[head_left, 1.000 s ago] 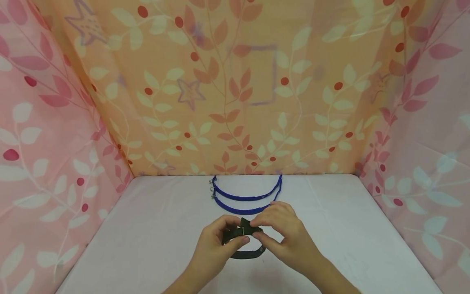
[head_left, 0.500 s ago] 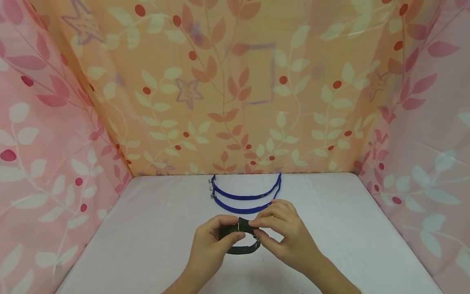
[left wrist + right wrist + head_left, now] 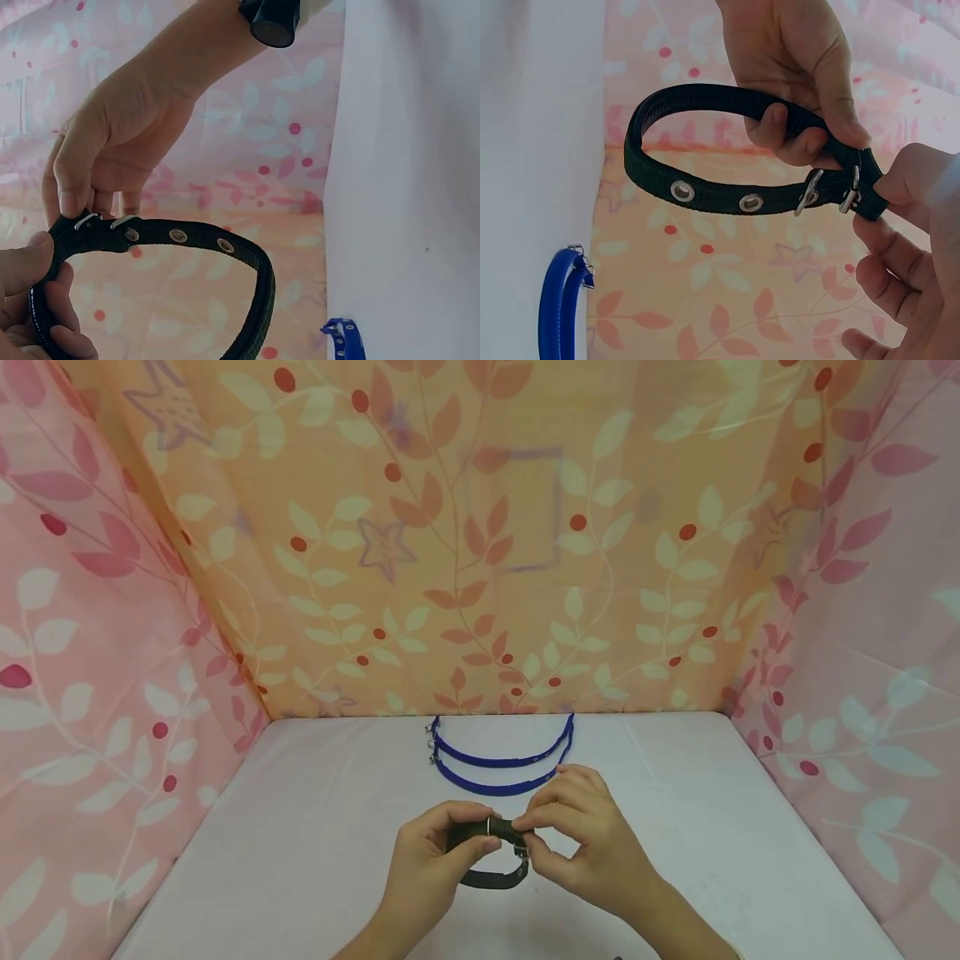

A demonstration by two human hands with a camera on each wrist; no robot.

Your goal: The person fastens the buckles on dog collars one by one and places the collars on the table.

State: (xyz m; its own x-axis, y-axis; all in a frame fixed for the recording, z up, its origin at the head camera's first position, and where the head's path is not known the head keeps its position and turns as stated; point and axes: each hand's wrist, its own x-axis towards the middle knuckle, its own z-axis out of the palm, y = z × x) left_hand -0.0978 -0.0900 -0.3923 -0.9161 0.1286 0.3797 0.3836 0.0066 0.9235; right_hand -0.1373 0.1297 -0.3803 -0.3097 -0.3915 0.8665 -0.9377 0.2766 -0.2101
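Both hands, left [image 3: 431, 864] and right [image 3: 588, 847], pinch the black collar [image 3: 491, 877] at its buckle

black collar [image 3: 491, 852] mostly hidden behind both hands in head view; buckle [image 3: 829, 193] partly covered by right hand [image 3: 581, 847] fingertips; left hand [image 3: 435, 860] cut off at left wrist view's bottom-left corner; blue collars [image 3: 559, 311] cut off at right wrist view's bottom edge; buckle pin position too small to tell

The light is bright, soft and even, with almost no shadows; the white table [image 3: 300, 860] looks slightly washed out, and wrist views stay sharp
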